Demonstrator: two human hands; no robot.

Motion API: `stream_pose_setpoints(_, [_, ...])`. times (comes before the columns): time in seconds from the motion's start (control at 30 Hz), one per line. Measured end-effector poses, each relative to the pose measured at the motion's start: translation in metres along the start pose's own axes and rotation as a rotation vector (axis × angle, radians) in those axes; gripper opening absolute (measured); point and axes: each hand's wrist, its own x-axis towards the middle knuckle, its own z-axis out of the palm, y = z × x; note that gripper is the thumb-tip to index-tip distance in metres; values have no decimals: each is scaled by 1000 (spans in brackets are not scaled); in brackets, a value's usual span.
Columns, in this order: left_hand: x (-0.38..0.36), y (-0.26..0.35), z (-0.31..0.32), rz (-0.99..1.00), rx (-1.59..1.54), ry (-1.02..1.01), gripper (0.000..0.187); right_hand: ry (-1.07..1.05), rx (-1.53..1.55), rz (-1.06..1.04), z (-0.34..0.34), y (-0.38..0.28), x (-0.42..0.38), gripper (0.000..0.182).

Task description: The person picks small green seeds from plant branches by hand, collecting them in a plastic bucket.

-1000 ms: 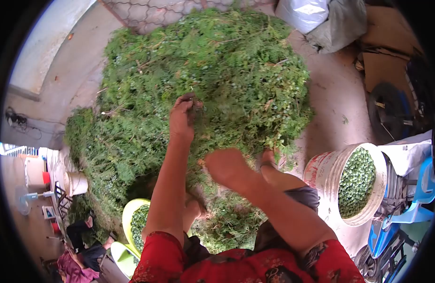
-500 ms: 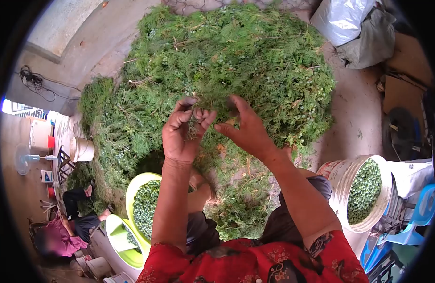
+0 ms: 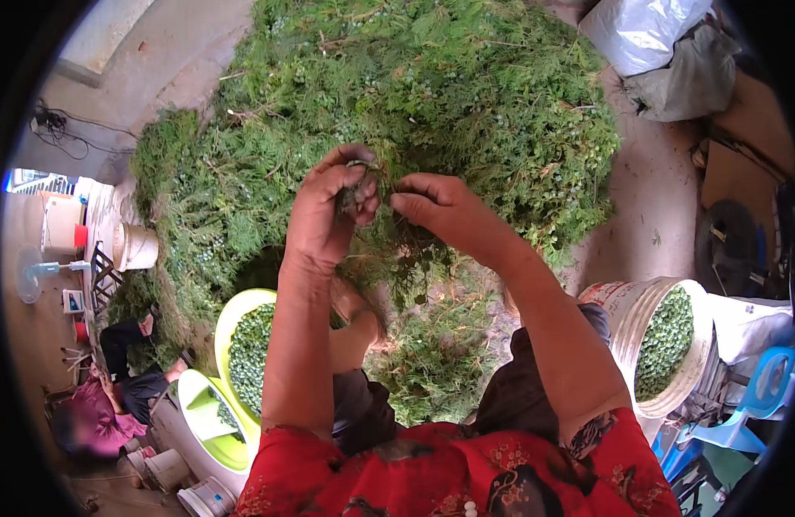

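Observation:
Over a large heap of green conifer branches (image 3: 311,77), my left hand (image 3: 333,207) has its fingers curled round small green bits of the plant. My right hand (image 3: 445,211) is just to the right, thumb and index finger pinched on a green sprig (image 3: 406,258) that hangs between and below the hands. Near my left forearm, a lime-green basin (image 3: 251,345) holds small green berries. At the right, a white bucket (image 3: 621,323) is filled with similar green pieces.
A co-worker in a purple top (image 3: 100,418) sits at the lower left near several buckets. A white bucket (image 3: 137,247) stands left of the heap. White and grey sacks (image 3: 643,34) lie at the upper right, and a blue plastic chair (image 3: 763,396) is at the right.
My right hand's fingers have gone from spread to pinched on the sprig. My left fingers have curled further. The whole view has shifted slightly.

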Motion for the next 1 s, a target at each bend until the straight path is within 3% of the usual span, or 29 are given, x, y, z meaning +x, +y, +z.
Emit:
stream_pose_setpoints(0.03, [1, -3, -2, 59, 131, 95, 21, -8, -2, 9, 0, -3, -2, 23])
stream_pose_setpoints(0.1, [1, -6, -2, 34, 134, 141, 19, -1, 356, 289, -1, -11, -5, 19])
stream_pose_setpoints(0.2, [4, -15, -4, 36, 196, 181, 20, 65, 450, 353, -2, 2, -3, 15])
stream_pose_setpoints(0.27, [9, -26, -12, 546, 891, 366, 22, 97, 500, 391, -3, 7, -2, 15])
stream_pose_setpoints(0.4, [-6, -25, -2, 545, 1042, 259, 24, 220, 481, 383, -6, 17, 0, 13])
stream_pose_setpoints(0.47, [-10, -33, 11, 568, 1263, 115, 24, 231, 506, 389, -7, 16, -1, 13])
stream_pose_setpoints(0.5, [-10, -37, 13, 568, 1261, 118, 24, 249, 561, 387, -7, 15, -1, 14])
stream_pose_setpoints(0.57, [-8, -43, 13, 375, 1147, 147, 27, 263, 613, 380, -7, 12, -1, 15])
stream_pose_setpoints(0.63, [-10, -37, 17, 343, 1119, 156, 26, 327, 711, 336, -8, 6, -1, 25])
stream_pose_setpoints(0.77, [-8, -35, 19, 296, 1097, 127, 20, 313, 616, 318, -11, -4, -2, 25])
stream_pose_setpoints(0.9, [-6, -41, 16, 385, 1162, 91, 16, 282, 482, 287, -14, 11, 0, 20])
stream_pose_setpoints(1.0, [-2, -45, 12, 525, 1096, 264, 15, 378, 517, 268, -15, 8, 0, 18])
